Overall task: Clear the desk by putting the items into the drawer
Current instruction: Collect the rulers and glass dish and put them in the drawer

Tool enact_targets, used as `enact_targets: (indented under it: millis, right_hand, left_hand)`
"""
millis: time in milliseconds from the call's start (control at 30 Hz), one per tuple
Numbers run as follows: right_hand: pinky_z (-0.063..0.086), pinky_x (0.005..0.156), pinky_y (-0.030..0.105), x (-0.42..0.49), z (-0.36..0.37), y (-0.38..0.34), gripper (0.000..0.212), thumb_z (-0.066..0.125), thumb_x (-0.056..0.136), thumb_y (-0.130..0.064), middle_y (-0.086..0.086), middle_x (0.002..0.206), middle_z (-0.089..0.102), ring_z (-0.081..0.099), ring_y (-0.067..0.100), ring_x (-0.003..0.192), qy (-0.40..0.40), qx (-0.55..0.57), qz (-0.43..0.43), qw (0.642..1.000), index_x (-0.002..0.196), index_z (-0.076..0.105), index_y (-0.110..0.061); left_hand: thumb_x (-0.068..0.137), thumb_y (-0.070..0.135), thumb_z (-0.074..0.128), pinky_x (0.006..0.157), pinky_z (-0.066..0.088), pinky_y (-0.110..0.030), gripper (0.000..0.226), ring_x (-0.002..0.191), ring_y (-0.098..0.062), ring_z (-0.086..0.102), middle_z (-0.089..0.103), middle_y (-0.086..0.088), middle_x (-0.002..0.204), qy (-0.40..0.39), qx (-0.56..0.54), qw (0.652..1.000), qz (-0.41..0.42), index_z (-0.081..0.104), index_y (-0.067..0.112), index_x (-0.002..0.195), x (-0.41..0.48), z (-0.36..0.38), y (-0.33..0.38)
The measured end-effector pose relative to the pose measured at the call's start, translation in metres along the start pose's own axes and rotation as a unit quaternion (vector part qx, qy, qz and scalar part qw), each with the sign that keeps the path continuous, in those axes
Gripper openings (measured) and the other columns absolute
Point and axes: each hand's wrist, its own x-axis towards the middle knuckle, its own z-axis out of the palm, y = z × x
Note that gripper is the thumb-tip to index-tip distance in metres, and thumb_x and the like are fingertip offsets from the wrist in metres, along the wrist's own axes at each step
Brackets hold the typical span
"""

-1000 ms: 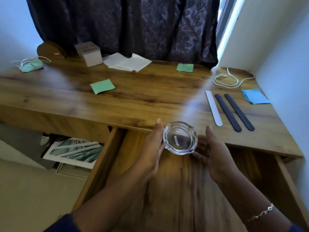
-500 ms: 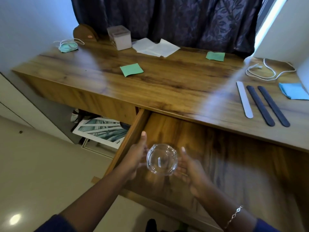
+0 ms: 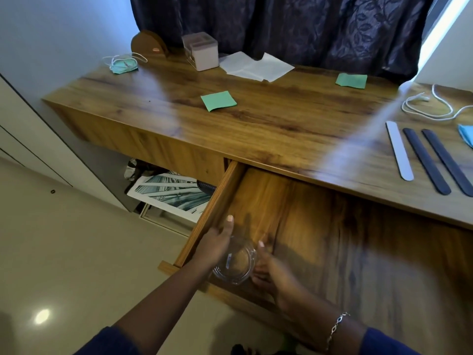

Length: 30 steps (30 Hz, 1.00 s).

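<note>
Over the open drawer (image 3: 320,226) of a wooden desk (image 3: 281,119), a person lowers a glass ashtray (image 3: 235,262) toward the front left corner. A second ago the dish was held up at the level of the desk edge; it has since come down and toward the person, and now sits low inside the drawer, near its left wall and front panel. Whether it already touches the drawer floor cannot be told. The left hand (image 3: 216,243) holds its left side, thumb pointing up and away, and the right hand (image 3: 268,274) holds its right side, so the two hands are together around the dish with only the glass between them. Both forearms reach forward and down from the bottom of the frame, a bracelet on the right wrist. By the look of it, the first item is all but stowed and only the release remains. Left on the desk are two green notes (image 3: 218,101), white papers (image 3: 256,66), a small box (image 3: 201,51), a face mask (image 3: 124,65), a white cable (image 3: 435,108) and three flat strips (image 3: 425,160).
</note>
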Motion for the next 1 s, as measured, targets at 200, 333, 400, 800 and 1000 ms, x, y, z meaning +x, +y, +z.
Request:
enact_targets:
  millis: [200, 333, 400, 800, 1000]
  right_hand:
    - [0.052, 0.07, 0.021, 0.004, -0.001, 0.0, 0.047, 0.05, 0.09, -0.045, 0.013, 0.103, 0.065, 0.063, 0.02, 0.094, 0.012, -0.024, 0.005, 1.0, 0.109, 0.06, -0.003]
    - [0.051, 0.069, 0.021, 0.005, -0.004, -0.004, 0.038, 0.049, 0.092, -0.041, 0.01, 0.09, 0.065, 0.061, 0.016, 0.081, 0.006, -0.043, 0.007, 0.999, 0.095, 0.061, -0.004]
    - [0.049, 0.071, 0.022, 0.005, -0.01, -0.004, 0.031, 0.048, 0.094, -0.036, 0.005, 0.083, 0.061, 0.058, 0.014, 0.076, 0.001, -0.064, -0.008, 0.998, 0.092, 0.059, -0.007]
    - [0.047, 0.088, 0.031, -0.005, -0.095, -0.024, 0.028, 0.061, 0.088, -0.018, -0.003, 0.11, 0.056, 0.055, 0.012, 0.103, 0.195, -0.311, -0.317, 0.875, 0.115, 0.058, -0.016]
    - [0.044, 0.082, 0.026, -0.002, -0.151, -0.071, 0.028, 0.06, 0.086, -0.013, 0.0, 0.111, 0.057, 0.055, 0.018, 0.105, 0.315, -0.386, -0.368, 0.786, 0.115, 0.06, -0.013]
  left_hand:
    - [0.091, 0.06, 0.03, 0.095, 0.04, -0.036, 0.071, 0.118, -0.029, 0.05, 0.052, -0.015, 0.13, 0.006, 0.032, 0.999, 0.005, 0.047, 0.004, 0.131, 0.007, 0.003, -0.013]
    - [0.088, 0.065, 0.029, 0.098, 0.044, -0.044, 0.074, 0.116, -0.03, 0.051, 0.051, -0.016, 0.129, 0.018, 0.079, 0.997, 0.015, 0.048, 0.006, 0.129, 0.009, 0.008, -0.018]
    - [0.09, 0.061, 0.032, 0.098, 0.044, -0.046, 0.07, 0.119, -0.03, 0.049, 0.048, -0.015, 0.133, 0.031, 0.107, 0.993, 0.044, 0.044, 0.008, 0.133, 0.006, 0.013, -0.018]
    - [0.095, 0.051, 0.035, 0.115, -0.007, -0.034, 0.077, 0.145, -0.023, -0.009, -0.005, -0.011, 0.158, 0.019, 0.457, 0.805, 0.378, 0.001, 0.008, 0.149, -0.001, 0.066, 0.04]
    - [0.085, 0.055, 0.045, 0.11, 0.03, -0.038, 0.075, 0.136, -0.029, 0.036, 0.043, -0.019, 0.142, 0.009, 0.516, 0.718, 0.467, 0.044, -0.001, 0.135, 0.013, 0.104, 0.103]
